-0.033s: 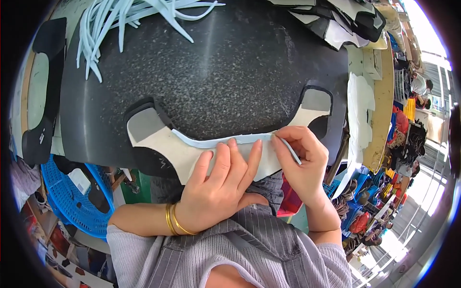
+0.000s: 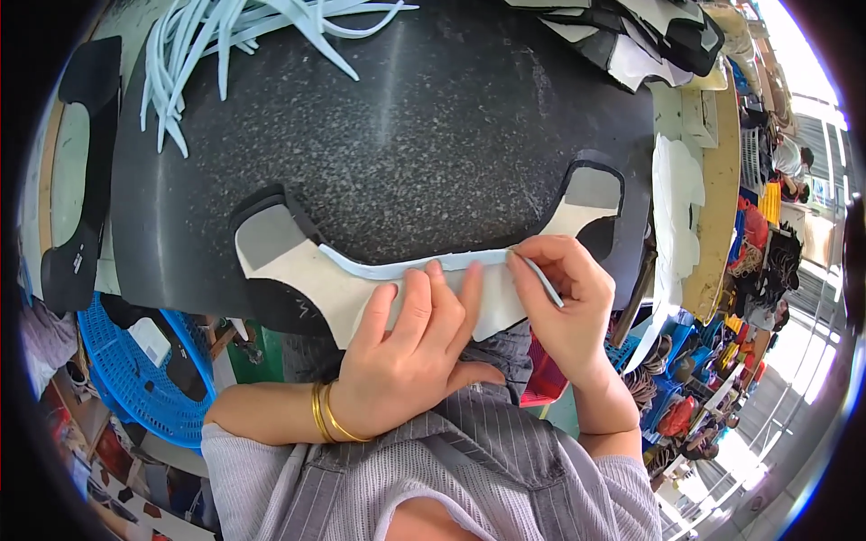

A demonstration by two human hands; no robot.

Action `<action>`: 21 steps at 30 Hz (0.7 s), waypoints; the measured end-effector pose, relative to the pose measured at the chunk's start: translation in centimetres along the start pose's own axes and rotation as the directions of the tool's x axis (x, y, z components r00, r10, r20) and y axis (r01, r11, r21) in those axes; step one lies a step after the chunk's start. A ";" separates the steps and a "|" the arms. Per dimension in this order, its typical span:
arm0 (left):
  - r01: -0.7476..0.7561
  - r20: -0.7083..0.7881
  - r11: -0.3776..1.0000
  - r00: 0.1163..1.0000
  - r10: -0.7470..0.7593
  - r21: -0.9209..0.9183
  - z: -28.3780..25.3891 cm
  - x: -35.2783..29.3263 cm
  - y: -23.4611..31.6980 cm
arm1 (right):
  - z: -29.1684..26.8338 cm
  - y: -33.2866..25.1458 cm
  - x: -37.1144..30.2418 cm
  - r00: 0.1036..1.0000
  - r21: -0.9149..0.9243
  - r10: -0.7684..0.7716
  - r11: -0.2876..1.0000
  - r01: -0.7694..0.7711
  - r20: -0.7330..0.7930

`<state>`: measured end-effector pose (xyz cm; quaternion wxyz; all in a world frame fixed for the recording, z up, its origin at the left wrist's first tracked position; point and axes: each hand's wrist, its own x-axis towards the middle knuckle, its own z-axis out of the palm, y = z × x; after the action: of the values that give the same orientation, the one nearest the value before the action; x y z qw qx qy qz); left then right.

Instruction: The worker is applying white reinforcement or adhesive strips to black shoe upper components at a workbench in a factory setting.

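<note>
At frame centre, the left hand (image 2: 403, 343) presses a pale blue strip (image 2: 370, 270) onto the curved cream piece (image 2: 308, 270); its forefinger has shifted slightly left, exposing more strip. The right hand (image 2: 580, 311) pinches the strip's loose end.

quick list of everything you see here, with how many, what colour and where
strip: 1, pale blue, along the curved piece's upper edge
curved piece: 1, cream, grey and black, under the hands
loose strips: several, pale blue, top left
board: 1, speckled black, beneath the work
cut pieces: several, black and white, top right
long piece: 1, black, far left
basket: 1, blue, lower left
white sheet: at least 1, right of the board
background clutter: uncountable, mixed colours, far right
bangles: 2, gold, left wrist
left hand: 1, fingertips on the strip
right hand: 1, pinching the strip
</note>
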<state>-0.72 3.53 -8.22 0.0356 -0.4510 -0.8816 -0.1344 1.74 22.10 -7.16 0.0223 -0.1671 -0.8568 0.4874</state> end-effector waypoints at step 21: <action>-0.017 0.047 0.999 0.999 0.018 -0.030 1.5 4.1 2.2 | -2.7 2.4 2.0 0.996 -0.011 0.089 0.996 -0.089 -0.008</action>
<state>-1.23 8.36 -8.44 0.0095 -0.4623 -0.8761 -0.1364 1.08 26.11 -8.04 0.0029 -0.2071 -0.8511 0.4824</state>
